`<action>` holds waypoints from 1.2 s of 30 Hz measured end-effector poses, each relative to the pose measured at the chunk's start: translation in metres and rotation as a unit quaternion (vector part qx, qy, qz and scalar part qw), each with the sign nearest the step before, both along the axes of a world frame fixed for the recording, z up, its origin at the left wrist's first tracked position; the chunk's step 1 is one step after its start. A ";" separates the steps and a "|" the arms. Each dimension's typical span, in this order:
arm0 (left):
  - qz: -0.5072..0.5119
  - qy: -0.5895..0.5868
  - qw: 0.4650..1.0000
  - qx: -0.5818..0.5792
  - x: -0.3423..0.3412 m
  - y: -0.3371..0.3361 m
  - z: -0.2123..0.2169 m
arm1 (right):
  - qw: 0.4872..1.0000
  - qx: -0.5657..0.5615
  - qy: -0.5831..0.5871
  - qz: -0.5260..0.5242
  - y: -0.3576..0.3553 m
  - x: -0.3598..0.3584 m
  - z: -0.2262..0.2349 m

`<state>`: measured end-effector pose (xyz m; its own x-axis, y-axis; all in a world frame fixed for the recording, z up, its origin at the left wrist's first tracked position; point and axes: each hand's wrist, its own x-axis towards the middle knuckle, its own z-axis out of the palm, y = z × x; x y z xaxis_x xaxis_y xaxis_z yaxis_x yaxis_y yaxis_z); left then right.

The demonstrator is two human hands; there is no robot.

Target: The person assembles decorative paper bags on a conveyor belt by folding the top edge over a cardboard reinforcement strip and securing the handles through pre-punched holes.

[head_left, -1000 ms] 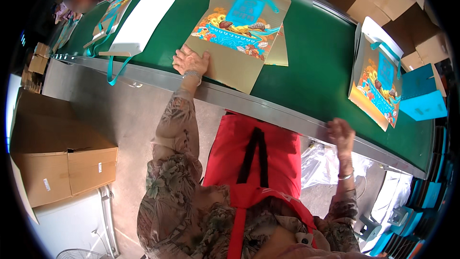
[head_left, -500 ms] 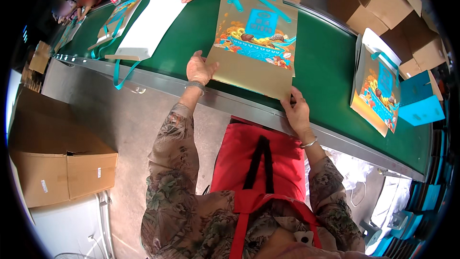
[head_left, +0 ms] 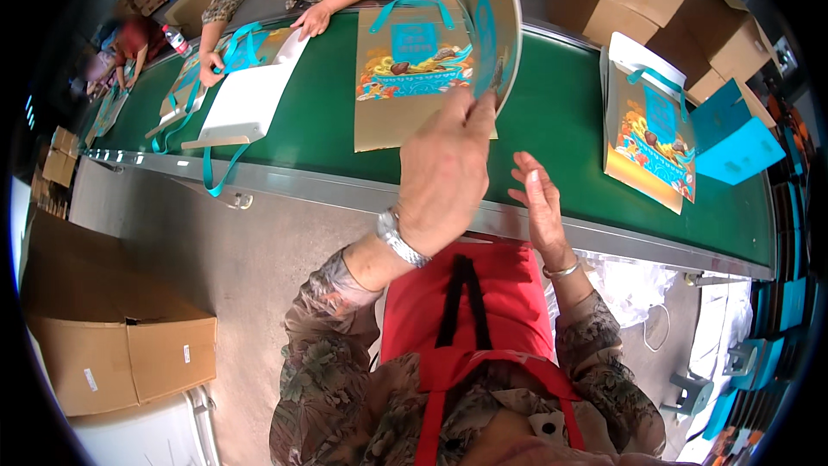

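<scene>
Two bags now show where one mostly covers the other half a second ago: the raised bag (head_left: pixel 493 31) is pulled up off the table, and the flat bag (head_left: pixel 376 121) beneath is uncovered, printed face up, teal handle to the far side. The raised bag is seen nearly edge-on, bowed, with its far end cut off by the top of the view.

The raised bag's near part is pinched by the left hand (head_left: pixel 444 168), fingers closed, thumb side up; exact finger contact is partly hidden. The left hand is brought across from the near left corner to the middle. Hold on the near right corner is given up by the right hand (head_left: pixel 542 207), which is now held open above the metal rim (head_left: pixel 345 194), fingers spread a little, nothing gripped, just right of the raised bag and apart from it.

For the work in hand, the pair is judged separated: one bag is carried by one hand alone, the other is left lying on the green table (head_left: pixel 561 112).

On the right, a leaning bag (head_left: pixel 651 134) and a teal box (head_left: pixel 742 151) are left untouched. On the far left, a white-lined bag (head_left: pixel 246 104) is handled by a co-worker's hands (head_left: pixel 315 19).
</scene>
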<state>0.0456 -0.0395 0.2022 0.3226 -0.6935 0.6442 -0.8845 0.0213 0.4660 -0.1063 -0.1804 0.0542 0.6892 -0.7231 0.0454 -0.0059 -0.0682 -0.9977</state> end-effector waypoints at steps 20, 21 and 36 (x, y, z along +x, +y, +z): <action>-0.057 -0.132 0.945 0.295 -0.055 -0.002 -0.196 | 0.937 -0.144 0.315 -0.046 -0.122 -0.060 -0.030; -0.056 -0.125 0.942 0.307 -0.057 -0.002 -0.197 | 0.871 -0.300 0.385 -0.061 -0.121 -0.057 -0.023; -0.042 -0.121 0.935 0.330 -0.075 -0.012 -0.201 | 0.763 -0.342 0.539 -0.097 -0.215 0.053 -0.038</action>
